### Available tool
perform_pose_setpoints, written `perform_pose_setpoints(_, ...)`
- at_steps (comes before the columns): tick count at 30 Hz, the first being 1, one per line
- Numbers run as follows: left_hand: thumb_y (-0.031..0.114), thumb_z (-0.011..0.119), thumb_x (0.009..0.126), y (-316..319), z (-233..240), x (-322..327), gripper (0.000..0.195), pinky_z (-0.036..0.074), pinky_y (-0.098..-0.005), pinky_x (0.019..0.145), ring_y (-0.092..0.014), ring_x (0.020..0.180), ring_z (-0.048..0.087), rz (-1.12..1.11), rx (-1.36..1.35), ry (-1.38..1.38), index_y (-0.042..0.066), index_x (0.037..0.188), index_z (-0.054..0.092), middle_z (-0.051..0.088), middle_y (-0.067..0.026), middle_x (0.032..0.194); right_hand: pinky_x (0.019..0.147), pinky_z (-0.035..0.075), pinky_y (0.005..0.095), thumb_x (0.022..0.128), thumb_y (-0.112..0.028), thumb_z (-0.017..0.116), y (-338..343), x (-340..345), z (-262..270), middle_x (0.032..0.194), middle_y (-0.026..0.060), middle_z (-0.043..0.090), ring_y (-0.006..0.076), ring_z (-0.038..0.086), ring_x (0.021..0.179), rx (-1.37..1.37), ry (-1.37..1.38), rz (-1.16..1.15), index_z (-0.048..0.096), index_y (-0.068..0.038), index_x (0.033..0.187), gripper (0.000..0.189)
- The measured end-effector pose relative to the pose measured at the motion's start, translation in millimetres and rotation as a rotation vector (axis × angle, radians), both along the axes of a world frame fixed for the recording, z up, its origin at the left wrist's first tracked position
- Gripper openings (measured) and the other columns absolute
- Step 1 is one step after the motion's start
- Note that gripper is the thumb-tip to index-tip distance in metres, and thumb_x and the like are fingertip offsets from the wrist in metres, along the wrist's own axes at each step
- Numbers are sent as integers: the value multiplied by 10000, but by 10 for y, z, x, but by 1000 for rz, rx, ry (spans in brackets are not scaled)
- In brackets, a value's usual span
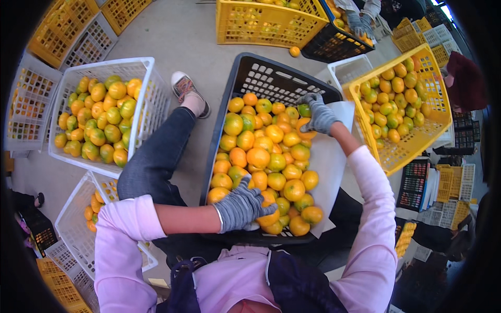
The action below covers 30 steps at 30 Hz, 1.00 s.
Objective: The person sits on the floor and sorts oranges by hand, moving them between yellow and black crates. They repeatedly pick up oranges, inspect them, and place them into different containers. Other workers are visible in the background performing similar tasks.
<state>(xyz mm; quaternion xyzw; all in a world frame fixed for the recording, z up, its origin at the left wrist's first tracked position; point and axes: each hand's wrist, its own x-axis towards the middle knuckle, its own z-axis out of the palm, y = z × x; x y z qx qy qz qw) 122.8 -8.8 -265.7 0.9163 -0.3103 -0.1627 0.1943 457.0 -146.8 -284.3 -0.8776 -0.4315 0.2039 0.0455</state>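
Observation:
A black plastic crate (213,172) stands before me, heaped with orange and green-tinged tangerines (258,157). My left hand (242,205), in a grey knit glove, lies over the fruit at the near end, its fingers curled about a tangerine (271,220). At the far right of the pile, my gloved right hand (321,116) has an orange tangerine (304,127) by its thumb and a green one (303,110) under its fingertips. White lining paper (332,156) covers the crate's right side and sticks out over the rim. Both palms are hidden.
A white crate of tangerines (150,98) stands left, beyond my leg (164,137). To the right a yellow crate (438,129) tilts towards me with more fruit. Further yellow crates (266,33) stand ahead, near another person's gloved hands (360,23). One loose tangerine (294,51) lies on the floor.

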Motion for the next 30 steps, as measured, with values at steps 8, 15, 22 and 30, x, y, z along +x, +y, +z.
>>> perform_pose_setpoints(8, 501, 609, 775, 24, 165, 70, 640, 326, -629, 943, -262, 1025, 537, -33, 61, 78, 252, 1345, 458, 575, -98, 1020, 997, 422, 389, 654, -272, 841, -723, -1809, 645, 1415, 169, 319, 295, 418, 1260, 109, 464, 280, 298, -109, 1408, 943)
perform_pose_setpoints(15, 485, 587, 788, -26, 153, 126, 575, 313, -646, 950, -274, 1045, 541, -74, 65, 113, 308, 1323, 477, 579, -104, 1041, 975, 428, 426, 703, -247, 774, -418, -1511, 761, 1502, 170, 202, 397, 489, 1186, -407, 600, 520, 205, -282, 1475, 959)
perform_pose_setpoints(22, 472, 580, 804, 21, 150, 93, 533, 321, -644, 939, -263, 997, 545, -42, -22, 90, 297, 1301, 502, 562, -107, 995, 828, 499, 393, 811, -286, 647, 797, -412, -50, 1033, 166, 648, 327, 620, 970, 31, 195, 83, 561, -159, 1237, 452)
perform_pose_setpoints(30, 347, 507, 869, 22, 98, 74, 462, 318, -633, 961, -244, 953, 551, -31, -45, 113, 275, 1323, 461, 551, -95, 929, 895, 476, 426, 685, -360, 761, 1905, -356, -1472, 1162, 130, 619, 311, 601, 1050, -223, -63, 204, 512, -177, 1295, 684)
